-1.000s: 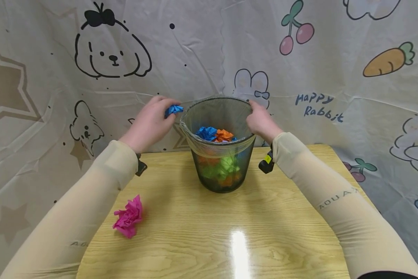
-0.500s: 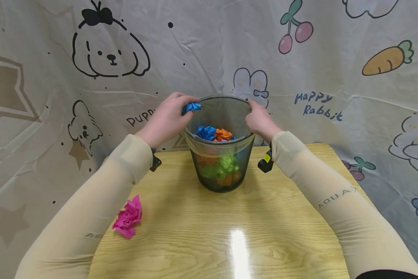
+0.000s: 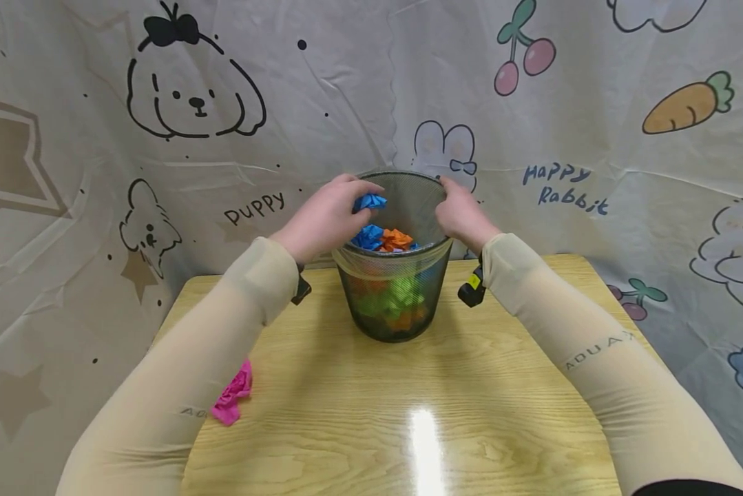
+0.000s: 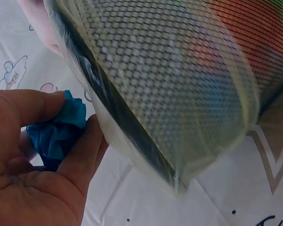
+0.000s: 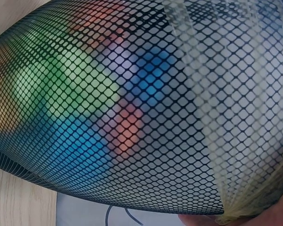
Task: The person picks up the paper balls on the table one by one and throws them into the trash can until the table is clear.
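My left hand (image 3: 330,215) pinches a crumpled blue paper ball (image 3: 371,201) between thumb and fingers, over the left part of the mouth of a black mesh wastebasket (image 3: 430,293). In the left wrist view the same blue ball (image 4: 59,134) sits in the fingers beside the bag-lined rim. My right hand (image 3: 465,215) grips the basket's rim on the right side. Inside lie a blue paper ball (image 3: 366,238), an orange one (image 3: 397,240) and green ones showing through the mesh. The right wrist view is mostly filled by the mesh wall (image 5: 179,136) with blurred colours behind it.
The basket stands upright near the back of a light wooden table (image 3: 359,413). A pink crumpled paper ball (image 3: 237,396) lies at the table's left, partly behind the left sleeve. A printed cloth (image 3: 346,89) hangs close behind.
My left hand has moved right with the blue paper ball, from outside the basket's left rim to over its mouth. The right hand keeps its hold. The left sleeve now covers part of the pink ball.
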The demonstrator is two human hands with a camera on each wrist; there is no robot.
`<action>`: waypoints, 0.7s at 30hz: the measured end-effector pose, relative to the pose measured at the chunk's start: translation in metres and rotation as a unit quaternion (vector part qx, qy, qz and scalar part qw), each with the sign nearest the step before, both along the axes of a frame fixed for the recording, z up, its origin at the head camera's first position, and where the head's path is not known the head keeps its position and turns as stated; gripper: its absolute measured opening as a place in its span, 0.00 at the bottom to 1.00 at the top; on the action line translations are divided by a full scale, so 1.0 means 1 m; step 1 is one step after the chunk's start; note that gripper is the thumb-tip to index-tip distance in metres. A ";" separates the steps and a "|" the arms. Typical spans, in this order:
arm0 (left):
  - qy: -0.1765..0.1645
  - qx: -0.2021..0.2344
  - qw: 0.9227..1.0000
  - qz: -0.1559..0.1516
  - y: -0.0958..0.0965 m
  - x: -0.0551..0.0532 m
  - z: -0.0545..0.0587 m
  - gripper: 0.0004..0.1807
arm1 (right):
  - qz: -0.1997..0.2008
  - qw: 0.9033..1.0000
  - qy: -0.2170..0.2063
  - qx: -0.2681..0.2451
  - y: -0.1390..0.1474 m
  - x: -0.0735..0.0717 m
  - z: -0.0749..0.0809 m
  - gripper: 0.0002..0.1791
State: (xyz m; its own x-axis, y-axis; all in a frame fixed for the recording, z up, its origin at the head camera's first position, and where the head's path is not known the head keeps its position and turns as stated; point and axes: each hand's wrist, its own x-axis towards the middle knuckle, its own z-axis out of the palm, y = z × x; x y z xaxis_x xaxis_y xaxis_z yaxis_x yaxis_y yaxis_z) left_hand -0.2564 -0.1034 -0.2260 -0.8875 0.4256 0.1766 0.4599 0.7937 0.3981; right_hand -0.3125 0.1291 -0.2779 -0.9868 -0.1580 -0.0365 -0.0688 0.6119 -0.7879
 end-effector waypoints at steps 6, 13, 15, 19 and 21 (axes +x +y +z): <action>-0.018 -0.012 0.999 -0.023 0.016 -0.005 -0.003 0.23 | -0.002 1.000 0.001 0.001 -0.001 0.000 0.001 0.41; -0.030 -0.025 0.998 -0.041 0.031 -0.005 -0.008 0.24 | -0.011 1.000 0.001 0.000 -0.002 0.001 0.001 0.41; -0.031 -0.028 0.998 -0.044 0.033 -0.005 -0.009 0.24 | -0.013 1.000 0.004 0.000 -0.002 0.001 0.001 0.41; -0.035 -0.029 0.998 -0.046 0.034 -0.005 -0.011 0.25 | -0.015 1.000 0.008 0.000 -0.003 0.000 0.000 0.41; -0.037 -0.030 0.998 -0.046 0.034 -0.005 -0.013 0.26 | -0.016 1.000 0.009 0.002 -0.003 0.000 0.000 0.40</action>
State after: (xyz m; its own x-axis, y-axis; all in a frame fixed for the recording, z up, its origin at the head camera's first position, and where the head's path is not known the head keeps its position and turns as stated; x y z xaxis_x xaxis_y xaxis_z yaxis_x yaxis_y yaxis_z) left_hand -0.2616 -0.0697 -0.2387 -0.8541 0.5134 0.0837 0.5026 0.7728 0.3876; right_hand -0.3125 0.1263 -0.2779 -0.9919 -0.1256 -0.0192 -0.0630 0.6179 -0.7837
